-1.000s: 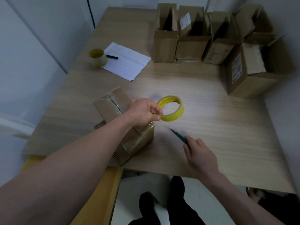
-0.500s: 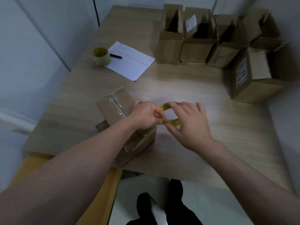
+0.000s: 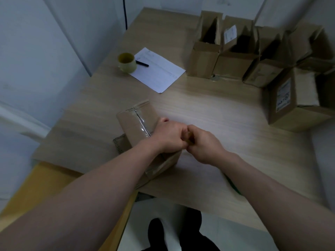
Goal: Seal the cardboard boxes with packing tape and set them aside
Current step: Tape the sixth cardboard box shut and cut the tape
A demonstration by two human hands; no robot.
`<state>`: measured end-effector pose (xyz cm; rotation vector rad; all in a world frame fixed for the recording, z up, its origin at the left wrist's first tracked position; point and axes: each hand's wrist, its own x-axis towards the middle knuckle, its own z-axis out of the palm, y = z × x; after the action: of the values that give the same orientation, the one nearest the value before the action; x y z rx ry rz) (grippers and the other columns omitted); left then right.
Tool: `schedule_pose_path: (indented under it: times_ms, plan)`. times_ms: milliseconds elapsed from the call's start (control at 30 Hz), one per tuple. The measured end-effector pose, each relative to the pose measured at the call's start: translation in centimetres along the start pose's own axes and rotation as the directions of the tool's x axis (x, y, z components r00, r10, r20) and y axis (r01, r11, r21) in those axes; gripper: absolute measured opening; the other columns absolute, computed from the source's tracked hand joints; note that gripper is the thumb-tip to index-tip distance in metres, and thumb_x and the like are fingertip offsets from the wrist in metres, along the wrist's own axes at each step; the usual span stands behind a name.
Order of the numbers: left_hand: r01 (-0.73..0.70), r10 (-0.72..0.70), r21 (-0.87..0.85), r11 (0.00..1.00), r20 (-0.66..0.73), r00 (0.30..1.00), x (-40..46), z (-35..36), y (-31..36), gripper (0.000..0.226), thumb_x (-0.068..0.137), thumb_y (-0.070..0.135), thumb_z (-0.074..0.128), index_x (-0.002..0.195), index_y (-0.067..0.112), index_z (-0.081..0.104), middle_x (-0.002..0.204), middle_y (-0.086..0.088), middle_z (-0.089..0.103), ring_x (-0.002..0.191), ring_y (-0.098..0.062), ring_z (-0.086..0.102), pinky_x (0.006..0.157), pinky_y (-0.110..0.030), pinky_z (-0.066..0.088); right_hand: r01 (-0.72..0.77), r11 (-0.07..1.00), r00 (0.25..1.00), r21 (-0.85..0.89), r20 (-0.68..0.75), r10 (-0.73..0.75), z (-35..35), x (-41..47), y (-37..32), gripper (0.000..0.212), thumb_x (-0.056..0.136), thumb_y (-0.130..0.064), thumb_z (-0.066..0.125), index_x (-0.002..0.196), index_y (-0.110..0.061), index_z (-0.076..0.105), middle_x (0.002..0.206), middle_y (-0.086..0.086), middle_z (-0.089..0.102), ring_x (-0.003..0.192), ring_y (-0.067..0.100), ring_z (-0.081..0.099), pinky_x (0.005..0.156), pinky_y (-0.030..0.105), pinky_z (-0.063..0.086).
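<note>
While a yellow cup (image 3: pixel 126 62) and a sheet of paper (image 3: pixel 157 69) sit far left on the bench (image 3: pixel 235 124), the taped cardboard box (image 3: pixel 137 127) lies under the left hand (image 3: pixel 168 136). Both hands meet knuckle to knuckle, curled around a barely visible tape roll (image 3: pixel 190 137); the right hand (image 3: pixel 204 147) covers most of it. Open boxes (image 3: pixel 235 55) stand far right.

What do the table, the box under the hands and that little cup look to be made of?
Table: pale wood-grain top, matte, likely laminate or veneer. Box: brown corrugated cardboard, with fluting showing at its lower edge and a glossy clear tape strip along its seam. Cup: smooth yellowish, perhaps ceramic or plastic; too blurred to tell.
</note>
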<state>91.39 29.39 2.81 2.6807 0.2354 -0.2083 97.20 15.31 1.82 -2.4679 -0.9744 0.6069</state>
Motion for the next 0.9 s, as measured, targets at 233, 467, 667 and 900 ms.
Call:
schedule_pose_path:
  times_ms: [233,467,667,900]
  plan:
    - [-0.088,0.094,0.11,0.99,-0.049,0.994,-0.3,0.7,-0.7,0.03,0.071,0.038,0.065,0.084,0.028,0.041,0.08,0.012,0.053,0.082,-0.014,0.04,0.095,-0.034,0.026,-0.141,0.982,0.985,-0.126,0.082,0.152,-1.4,0.5,1.7,0.021,0.091,-0.013,0.057,0.087,-0.033,0.064,0.085,-0.014,0.06,0.082,0.007,0.058,0.076,0.031,0.054]
    - [-0.086,0.092,0.126,0.988,-0.047,0.995,-0.1,1.1,-0.9,0.03,0.07,0.039,0.064,0.088,0.028,0.041,0.082,0.012,0.052,0.083,-0.012,0.037,0.094,-0.034,0.025,-0.117,0.982,0.992,-0.149,0.038,0.124,-0.8,-1.4,3.5,0.015,0.094,-0.039,0.059,0.092,-0.027,0.067,0.086,-0.007,0.068,0.079,0.013,0.061,0.072,0.032,0.051]
    - [-0.083,0.089,0.125,0.989,-0.043,0.995,-0.2,1.2,-1.0,0.031,0.07,0.038,0.064,0.087,0.029,0.041,0.081,0.012,0.054,0.083,-0.012,0.038,0.093,-0.032,0.024,0.024,0.964,0.995,-0.263,-0.084,-0.048,0.5,-3.4,4.4,0.018,0.09,-0.036,0.06,0.083,-0.02,0.055,0.082,0.003,0.063,0.071,0.027,0.057,0.059,0.032,0.04]
    - [-0.096,0.101,0.122,0.988,-0.036,0.994,-0.6,1.1,-0.8,0.031,0.069,0.038,0.064,0.087,0.029,0.04,0.082,0.011,0.059,0.085,-0.013,0.043,0.093,-0.031,0.025,0.016,0.968,0.992,-0.252,-0.12,-0.047,1.6,-5.0,4.7,0.015,0.084,-0.027,0.064,0.078,-0.022,0.051,0.08,0.005,0.063,0.073,0.033,0.058,0.058,0.032,0.033]
